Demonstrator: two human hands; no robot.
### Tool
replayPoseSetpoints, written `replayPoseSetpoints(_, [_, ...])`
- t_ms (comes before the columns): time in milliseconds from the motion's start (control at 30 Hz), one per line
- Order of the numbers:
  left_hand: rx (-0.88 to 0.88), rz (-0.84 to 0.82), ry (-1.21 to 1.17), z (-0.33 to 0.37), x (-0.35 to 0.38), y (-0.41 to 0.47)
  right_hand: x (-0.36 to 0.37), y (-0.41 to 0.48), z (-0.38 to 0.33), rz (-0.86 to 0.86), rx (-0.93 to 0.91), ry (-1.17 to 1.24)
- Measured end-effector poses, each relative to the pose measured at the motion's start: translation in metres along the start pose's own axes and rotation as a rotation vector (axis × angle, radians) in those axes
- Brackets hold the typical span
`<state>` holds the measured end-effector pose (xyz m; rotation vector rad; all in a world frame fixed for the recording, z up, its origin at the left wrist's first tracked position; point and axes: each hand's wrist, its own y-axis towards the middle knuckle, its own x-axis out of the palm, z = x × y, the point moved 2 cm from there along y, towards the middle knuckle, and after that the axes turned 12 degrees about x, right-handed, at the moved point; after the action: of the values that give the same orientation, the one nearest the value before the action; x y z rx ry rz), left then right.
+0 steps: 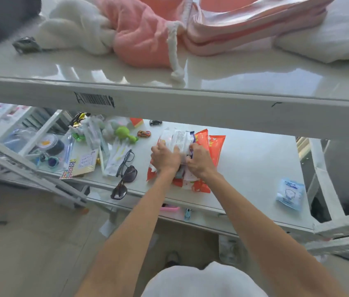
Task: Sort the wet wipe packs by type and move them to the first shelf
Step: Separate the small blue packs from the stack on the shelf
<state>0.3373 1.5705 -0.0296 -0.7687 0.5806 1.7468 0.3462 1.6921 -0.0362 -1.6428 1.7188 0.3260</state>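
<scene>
A heap of wet wipe packs lies in the middle of the lower shelf [255,159]. On top is a white pack [177,139] with small print. Orange packs [214,146] stick out to the right and below the hands. My left hand [165,156] grips the white pack's left side, and my right hand [201,160] grips its right end. A small pale blue pack [290,194] lies alone at the shelf's right front. The packs under my hands are partly hidden.
The top shelf [169,97] crosses the view above, holding pink cloth [143,37] and a white plush [72,28]. Left of the packs lie sunglasses [126,176], black spectacles, toy cars [144,133], a green toy [124,133], sticker sheets and wrapped items.
</scene>
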Motion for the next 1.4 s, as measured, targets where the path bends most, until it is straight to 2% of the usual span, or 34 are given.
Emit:
replayPoseSetpoints(100, [-0.031,-0.170,-0.158,-0.008,0.001,0.009,0.014,0.012,-0.006,-0.080,0.117,0.001])
replayPoseSetpoints(267, [-0.125,-0.228,-0.393,-0.012,0.006,0.012,0.001,0.007,-0.014,-0.096,0.186,0.253])
replayPoseSetpoints(367, [-0.070,-0.209,-0.472,0.002,0.007,0.008,-0.004,0.010,-0.013,-0.124,0.228,0.401])
replayPoseSetpoints(467, [-0.049,-0.224,-0.510,0.009,0.010,0.001,-0.006,0.012,-0.012,-0.121,0.266,0.378])
replayPoseSetpoints(600, [0.136,-0.397,-0.420,0.001,0.007,0.000,-0.004,0.016,-0.004,-0.102,0.299,0.365])
replayPoseSetpoints(700, [0.232,-0.424,-0.340,-0.011,-0.005,0.002,-0.005,0.016,-0.006,-0.007,0.257,0.245])
replayPoseSetpoints(800, [0.326,-0.280,-0.153,-0.013,-0.019,0.005,0.001,0.016,-0.007,0.152,0.175,0.064])
replayPoseSetpoints(900, [0.316,-0.290,-0.241,-0.013,-0.026,0.006,0.006,0.013,-0.012,0.166,0.141,0.009])
replayPoseSetpoints(967, [0.286,-0.230,-0.247,-0.023,-0.029,0.005,0.004,0.009,-0.015,0.163,0.123,-0.045])
replayPoseSetpoints(1033, [0.345,-0.172,-0.195,-0.035,-0.027,0.003,0.002,0.004,-0.016,0.293,0.071,-0.088])
replayPoseSetpoints(1100, [0.368,-0.214,-0.263,-0.040,-0.022,0.003,0.007,-0.008,-0.018,0.427,0.007,-0.028])
replayPoseSetpoints(1133, [0.372,-0.249,-0.283,-0.040,-0.019,0.006,0.014,-0.014,-0.016,0.430,-0.003,0.024])
replayPoseSetpoints(1200, [0.431,-0.297,-0.202,-0.036,-0.013,0.011,0.032,-0.024,-0.010,0.294,0.036,0.060])
replayPoseSetpoints(1333, [0.472,-0.336,-0.145,-0.037,-0.008,0.014,0.074,-0.030,0.015,-0.183,0.329,0.101])
replayPoseSetpoints(1400, [0.490,-0.322,-0.147,-0.043,-0.010,0.013,0.088,-0.032,0.018,-0.235,0.393,0.178])
